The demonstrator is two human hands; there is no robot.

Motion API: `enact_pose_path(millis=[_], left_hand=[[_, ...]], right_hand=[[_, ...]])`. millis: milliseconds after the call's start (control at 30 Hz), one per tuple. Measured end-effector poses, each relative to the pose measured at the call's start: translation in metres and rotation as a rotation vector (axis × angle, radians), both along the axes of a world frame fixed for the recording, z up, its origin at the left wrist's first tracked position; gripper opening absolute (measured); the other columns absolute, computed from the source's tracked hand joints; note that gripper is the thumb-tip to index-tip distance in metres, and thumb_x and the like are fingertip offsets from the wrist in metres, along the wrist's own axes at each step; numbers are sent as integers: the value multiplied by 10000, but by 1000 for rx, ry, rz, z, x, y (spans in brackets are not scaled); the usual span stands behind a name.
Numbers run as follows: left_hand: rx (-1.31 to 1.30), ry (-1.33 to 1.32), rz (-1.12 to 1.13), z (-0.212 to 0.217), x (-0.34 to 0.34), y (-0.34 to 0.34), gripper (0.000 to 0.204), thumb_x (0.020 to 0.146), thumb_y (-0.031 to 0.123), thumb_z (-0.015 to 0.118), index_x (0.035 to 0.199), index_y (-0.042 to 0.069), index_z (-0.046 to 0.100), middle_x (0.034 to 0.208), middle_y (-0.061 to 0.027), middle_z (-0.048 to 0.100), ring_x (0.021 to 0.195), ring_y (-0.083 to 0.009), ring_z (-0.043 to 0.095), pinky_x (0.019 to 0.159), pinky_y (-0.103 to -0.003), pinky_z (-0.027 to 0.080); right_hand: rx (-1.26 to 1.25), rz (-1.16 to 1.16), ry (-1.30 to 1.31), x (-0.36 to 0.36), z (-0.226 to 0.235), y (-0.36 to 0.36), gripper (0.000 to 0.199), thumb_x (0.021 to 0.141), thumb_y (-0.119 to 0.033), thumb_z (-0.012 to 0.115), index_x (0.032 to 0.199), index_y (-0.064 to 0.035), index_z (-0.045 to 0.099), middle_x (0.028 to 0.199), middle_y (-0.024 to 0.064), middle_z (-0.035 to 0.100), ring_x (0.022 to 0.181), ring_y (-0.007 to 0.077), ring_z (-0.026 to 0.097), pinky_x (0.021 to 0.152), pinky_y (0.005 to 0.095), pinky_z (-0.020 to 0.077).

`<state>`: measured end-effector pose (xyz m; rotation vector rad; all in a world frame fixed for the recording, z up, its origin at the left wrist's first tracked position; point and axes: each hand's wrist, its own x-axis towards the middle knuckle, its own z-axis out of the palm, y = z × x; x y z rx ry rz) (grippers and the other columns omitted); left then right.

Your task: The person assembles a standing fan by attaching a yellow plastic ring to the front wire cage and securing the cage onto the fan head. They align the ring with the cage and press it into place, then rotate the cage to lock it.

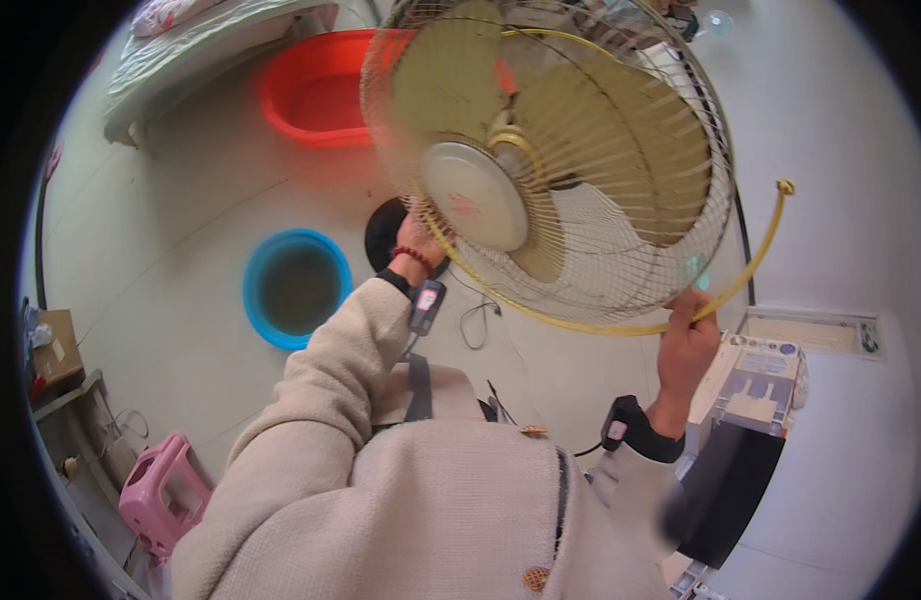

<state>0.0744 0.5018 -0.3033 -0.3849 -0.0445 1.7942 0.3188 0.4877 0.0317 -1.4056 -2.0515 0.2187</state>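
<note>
A standing electric fan [571,140] fills the upper middle, with a wire guard [621,290], pale yellow-brown blades and a round white centre cap [474,197]. A yellow rim strip [581,325] runs along the guard's lower edge; its free end sticks out to the right, away from the guard. My left hand [421,238] is closed on the guard's lower left edge, its fingers partly behind the wires. At the lower right, my right hand [687,350] pinches the yellow strip beside the guard. The fan's round black base [386,232] shows partly behind my left hand.
A blue basin [299,341] of murky water stands on the floor at left, with a red tub [316,132] beyond it. Other things around are a pink stool [161,490], a cable [476,330], a bed [201,55] and a white cabinet-like unit [751,385] by the right wall.
</note>
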Motion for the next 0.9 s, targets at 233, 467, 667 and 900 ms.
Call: enact_pose_path(millis=[233,467,667,900], left_hand=[[-26,-20,17,-29,1,7,340,940,363,512,1091,62,556,976,-76,608,892,-229,585,823,-393,489],[17,-1,33,-26,2,6,446,952,414,459,1201,48,518,1122,-101,586,1022,-266,562,911,-423,465],[-101,74,-38,-18,2,5,453,964,417,428,1230,58,508,1159,-99,581,1061,-271,550,946,-418,448],[-16,22,-70,-42,-3,10,369,918,350,550,1163,75,560,1130,-96,599,1064,-264,551,973,-429,426]], right_hand=[[-55,-7,-14,3,-3,2,293,974,-254,498,866,12,555,691,75,601,625,154,535,594,286,417],[-166,8,116,2,-2,0,313,989,-298,468,877,-15,542,703,21,566,557,48,426,463,208,313],[-227,27,161,3,-2,1,299,998,-304,445,868,-44,517,687,-25,472,547,33,391,455,186,299],[-111,23,155,0,-7,8,255,1003,-272,434,918,-47,517,702,-31,448,614,49,409,537,211,341]])
